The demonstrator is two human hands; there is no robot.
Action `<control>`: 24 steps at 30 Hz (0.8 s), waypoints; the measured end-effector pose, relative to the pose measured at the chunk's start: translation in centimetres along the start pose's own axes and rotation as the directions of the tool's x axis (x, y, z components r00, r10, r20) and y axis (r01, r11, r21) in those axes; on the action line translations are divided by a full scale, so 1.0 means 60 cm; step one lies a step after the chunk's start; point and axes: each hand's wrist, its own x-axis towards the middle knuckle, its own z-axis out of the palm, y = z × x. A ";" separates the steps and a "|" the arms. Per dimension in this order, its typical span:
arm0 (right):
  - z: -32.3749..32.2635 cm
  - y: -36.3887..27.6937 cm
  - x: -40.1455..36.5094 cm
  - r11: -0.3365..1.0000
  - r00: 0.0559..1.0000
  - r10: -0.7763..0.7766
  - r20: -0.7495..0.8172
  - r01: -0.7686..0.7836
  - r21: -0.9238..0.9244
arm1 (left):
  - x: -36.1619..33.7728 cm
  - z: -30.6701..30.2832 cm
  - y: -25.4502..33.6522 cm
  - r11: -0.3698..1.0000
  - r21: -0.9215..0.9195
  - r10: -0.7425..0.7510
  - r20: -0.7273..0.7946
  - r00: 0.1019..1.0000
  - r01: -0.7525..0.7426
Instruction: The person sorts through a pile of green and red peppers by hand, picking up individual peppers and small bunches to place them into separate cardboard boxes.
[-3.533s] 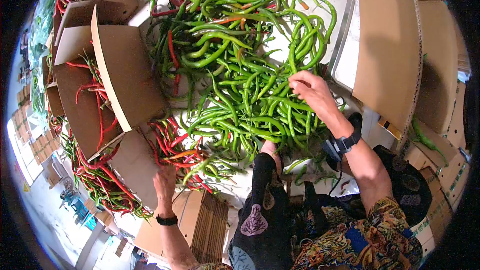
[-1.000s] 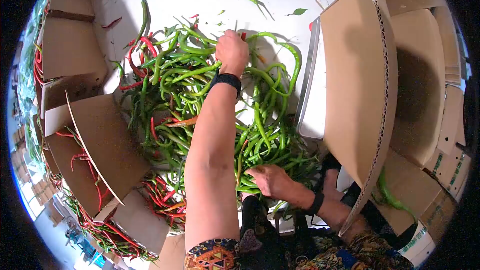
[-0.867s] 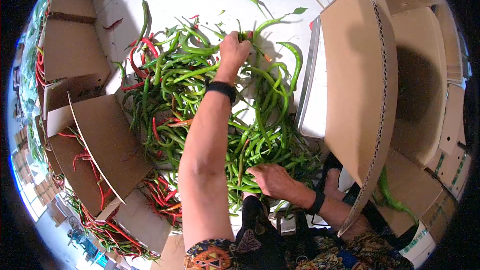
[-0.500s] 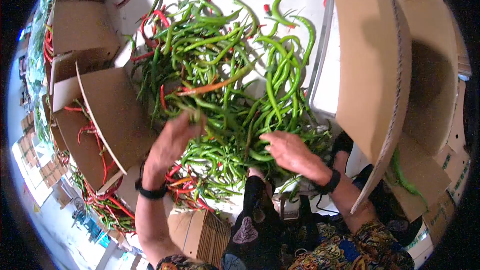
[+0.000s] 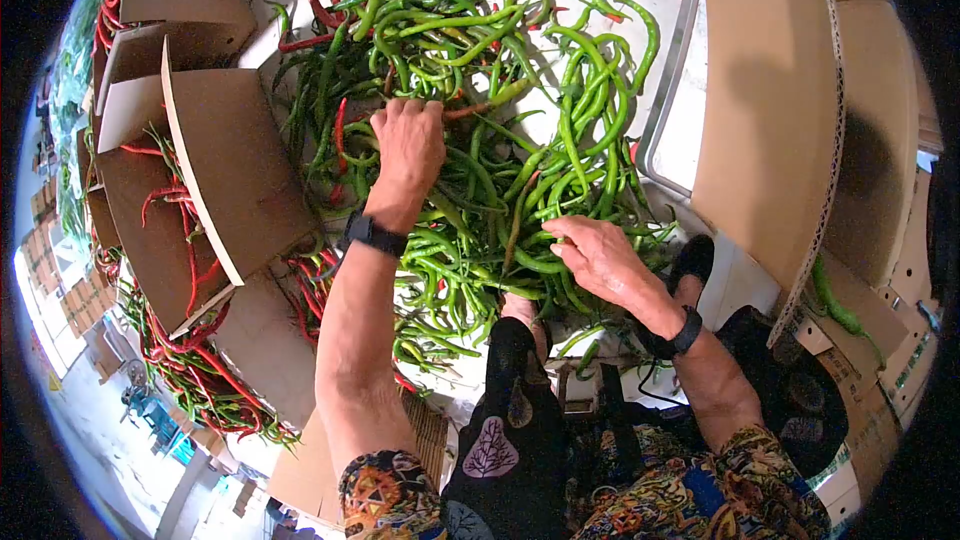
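Observation:
A wide heap of long green chili peppers [image 5: 590,105] lies spread on a white surface, with some red ones mixed in. My left hand [image 5: 410,145] is over the middle-left of the heap, its fingers curled down at the end of an orange-green chili pepper [image 5: 490,103]. The fingertips are hidden behind the knuckles. Lower right, my right hand [image 5: 608,262] hovers at the heap's near side with thumb and fingers drawn together; whatever they may hold is hidden. A dark brownish chili pepper [image 5: 517,225] lies to its left.
Cardboard boxes [image 5: 235,160] stand at the left, some with red chili peppers [image 5: 190,230]. A large open carton [image 5: 765,120] rises at the right, beside a metal-edged rim [image 5: 668,90]. More red and green chili peppers [image 5: 215,380] lie lower left. My foot [image 5: 522,310] is at the heap's near edge.
My left hand has moved up and right, onto the orange-green chili pepper. My right hand has shifted slightly right and up. The whole view has shifted, so the heap appears higher.

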 end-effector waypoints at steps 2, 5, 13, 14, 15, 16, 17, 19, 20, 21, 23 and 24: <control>-0.001 0.004 0.004 0.997 0.999 0.054 0.004 -0.054 0.061 | 0.007 -0.002 -0.002 0.998 -0.062 -0.018 0.031 0.999 0.020; 0.016 0.008 0.014 0.903 0.992 0.121 -0.015 -0.104 0.416 | -0.025 -0.075 0.040 0.912 -0.408 -0.026 -0.138 0.990 -0.033; -0.037 -0.035 0.047 0.715 0.973 0.200 0.111 -0.222 0.663 | -0.244 -0.196 0.023 0.170 -0.806 -0.430 0.457 0.778 0.567; -0.040 -0.023 0.042 0.708 0.960 0.271 0.070 -0.248 0.661 | -0.296 -0.201 -0.006 0.053 -0.811 -0.526 0.474 0.707 0.583; -0.036 0.001 0.037 0.712 0.942 0.331 0.051 -0.285 0.642 | -0.351 -0.205 -0.039 -0.063 -0.809 -0.607 0.496 0.622 0.584; -0.033 0.014 0.035 0.725 0.930 0.366 0.019 -0.298 0.621 | -0.425 -0.199 -0.092 -0.135 -0.806 -0.611 0.526 0.591 0.576; -0.026 0.022 0.036 0.736 0.918 0.397 -0.011 -0.311 0.601 | -0.502 -0.180 -0.136 -0.200 -0.789 -0.656 0.549 0.518 0.582; 0.011 0.027 0.053 0.757 0.906 0.423 0.020 -0.365 0.542 | -0.622 -0.136 -0.197 0.052 -0.656 -0.735 0.486 0.474 0.753; 0.032 0.017 0.065 0.792 0.905 0.426 0.012 -0.379 0.478 | -0.641 -0.124 -0.199 0.241 -0.537 -0.778 0.391 0.492 0.808; 0.060 0.024 0.083 0.815 0.888 0.457 0.051 -0.441 0.377 | -0.653 -0.119 -0.199 0.405 -0.379 -0.798 0.296 0.524 0.832; 0.093 0.011 0.105 0.843 0.862 0.506 -0.017 -0.491 0.221 | -0.547 -0.129 -0.119 0.070 -0.720 -0.777 0.395 0.490 0.691; 0.110 0.027 0.108 0.869 0.881 0.469 -0.064 -0.447 0.213 | -0.497 -0.122 -0.083 0.068 -0.783 -0.760 0.360 0.541 0.618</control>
